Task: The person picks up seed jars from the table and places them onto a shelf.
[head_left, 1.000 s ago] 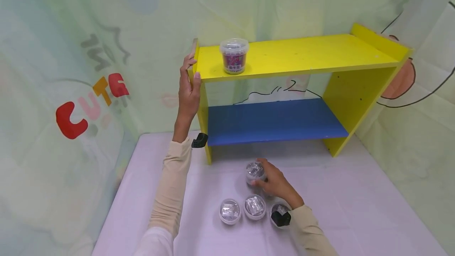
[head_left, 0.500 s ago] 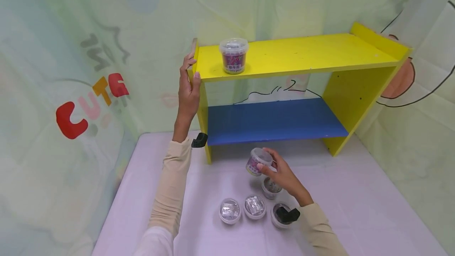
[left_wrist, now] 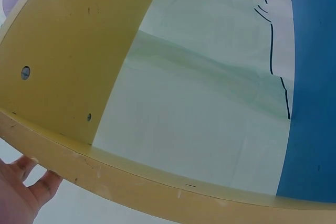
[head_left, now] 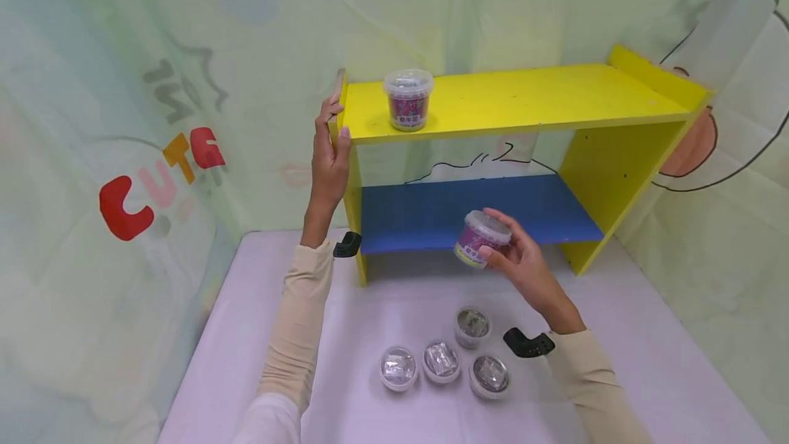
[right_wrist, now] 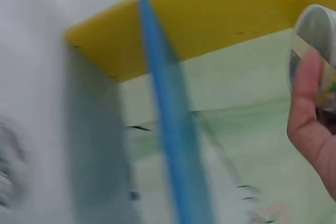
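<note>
Head view, w/ wrist views as insets. Right hand (head_left: 524,262) carries one lidded cup (head_left: 481,238) in mid-air, grip clamped on it: thumb and fingers curl round lid and side, cup tilted, in front of the blue lower shelf (head_left: 474,207) and above the counter (head_left: 616,334). Right wrist view, blurred, shows the same cup (right_wrist: 317,51) at the 3 o'clock edge w/ a thumb across it. Left hand (head_left: 329,156) holds the upper-left corner of the yellow shelf unit (head_left: 524,94), thumb on the front edge and fingers wrapped over the side panel; left wrist view gives only the hand's edge (left_wrist: 21,187) under the board.

Progress, as judged from the layout: one cup (head_left: 407,98) already stands on the top shelf near its left end, approx. 11 o'clock from the carried cup. The carried cup is off the counter but not yet set down anywhere. Four more cups remain on the counter, approx. 6 o'clock from the right hand: a row of three (head_left: 441,360) and one (head_left: 472,326) just behind the row. So roughly 1 of 6 placed, 1 in transit, 4 untouched; blue shelf holds nothing so far.
</note>
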{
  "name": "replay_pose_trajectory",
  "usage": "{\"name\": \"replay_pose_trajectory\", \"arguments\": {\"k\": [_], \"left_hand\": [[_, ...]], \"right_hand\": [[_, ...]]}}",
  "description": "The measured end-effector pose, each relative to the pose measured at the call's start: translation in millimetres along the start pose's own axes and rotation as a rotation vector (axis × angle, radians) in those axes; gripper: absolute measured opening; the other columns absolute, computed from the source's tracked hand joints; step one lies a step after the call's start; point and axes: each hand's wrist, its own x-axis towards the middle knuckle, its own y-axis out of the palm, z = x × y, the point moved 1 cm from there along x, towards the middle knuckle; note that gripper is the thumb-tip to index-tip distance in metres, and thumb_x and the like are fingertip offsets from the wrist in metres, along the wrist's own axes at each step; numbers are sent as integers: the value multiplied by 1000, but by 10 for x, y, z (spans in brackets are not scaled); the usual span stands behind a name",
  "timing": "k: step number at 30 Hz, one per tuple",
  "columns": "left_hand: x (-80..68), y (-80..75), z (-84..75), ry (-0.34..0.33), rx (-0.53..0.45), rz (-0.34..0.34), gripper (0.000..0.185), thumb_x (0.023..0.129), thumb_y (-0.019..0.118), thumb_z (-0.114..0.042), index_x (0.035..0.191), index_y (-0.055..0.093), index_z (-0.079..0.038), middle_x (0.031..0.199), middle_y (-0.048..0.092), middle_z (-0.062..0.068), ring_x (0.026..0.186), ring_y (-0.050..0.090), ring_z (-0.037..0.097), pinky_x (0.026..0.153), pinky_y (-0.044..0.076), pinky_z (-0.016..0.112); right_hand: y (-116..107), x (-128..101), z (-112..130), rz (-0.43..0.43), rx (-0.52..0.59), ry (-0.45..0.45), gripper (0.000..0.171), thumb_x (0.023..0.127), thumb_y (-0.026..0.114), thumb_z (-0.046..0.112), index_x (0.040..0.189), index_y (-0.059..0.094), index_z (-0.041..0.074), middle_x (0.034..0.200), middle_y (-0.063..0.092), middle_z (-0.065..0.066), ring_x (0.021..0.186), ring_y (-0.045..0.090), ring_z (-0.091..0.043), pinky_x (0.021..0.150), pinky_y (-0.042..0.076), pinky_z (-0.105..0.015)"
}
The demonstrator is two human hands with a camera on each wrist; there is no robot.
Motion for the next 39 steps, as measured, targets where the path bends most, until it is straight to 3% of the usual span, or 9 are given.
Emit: {"name": "replay_pose_trajectory", "arguments": {"k": [6, 11, 14, 21, 26, 33, 39], "left_hand": [[4, 1, 6, 14, -8, 3, 38, 100, 38, -3, 134, 31, 13, 156, 23, 27, 137, 35, 43, 113, 38, 39], [1, 2, 2, -1, 9, 0, 37, 100, 38, -3, 134, 32, 12, 157, 23, 25, 139, 34, 37, 113, 38, 40], [3, 1, -3, -5, 11, 0, 37, 101, 38, -3, 134, 32, 11, 157, 23, 25, 139, 34, 36, 113, 37, 38], [-10, -1, -15, -11, 24, -8, 37, 100, 38, -3, 134, 32, 11, 157, 24, 24, 143, 31, 33, 115, 34, 41], [-12, 7, -19, -2, 23, -10, 37, 100, 38, -2, 133, 32, 12, 157, 24, 25, 143, 31, 32, 115, 34, 43], [3, 11, 8, 24, 21, -10, 37, 100, 38, -2, 133, 32, 13, 156, 24, 27, 142, 31, 33, 115, 34, 40], [3, 6, 26, 34, 23, -11, 37, 99, 38, -2, 132, 32, 13, 156, 24, 27, 141, 32, 35, 114, 36, 40]], "right_hand": [[-163, 189, 603, -116, 17, -152, 64, 93, 58, -2, 149, 34, 18, 131, 45, -2, 114, 55, -12, 89, 51, -15], [-309, 438, 1049, -204, 138, -301, 62, 91, 58, -7, 146, 36, 11, 128, 50, -6, 112, 56, -17, 90, 51, -17], [-425, 618, 1213, -238, 166, -358, 60, 91, 59, -7, 144, 36, 8, 127, 53, -8, 110, 57, -19, 84, 54, -19], [-651, 961, 1372, -224, 44, -295, 63, 88, 67, 1, 143, 38, 9, 128, 48, -4, 106, 56, -19, 61, 54, -16], [-735, 1100, 1374, -175, -49, -233, 65, 89, 67, 5, 146, 36, 11, 128, 45, -2, 108, 51, -20, 55, 51, -15], [-753, 1170, 1325, -167, -81, -200, 70, 91, 66, 7, 151, 30, 16, 135, 44, -5, 115, 48, -22, 52, 50, -16], [-725, 1182, 1265, -197, -366, -142, 84, 90, 68, 13, 154, 15, 24, 136, 39, -5, 117, 45, -19, 58, 53, -16]]}}
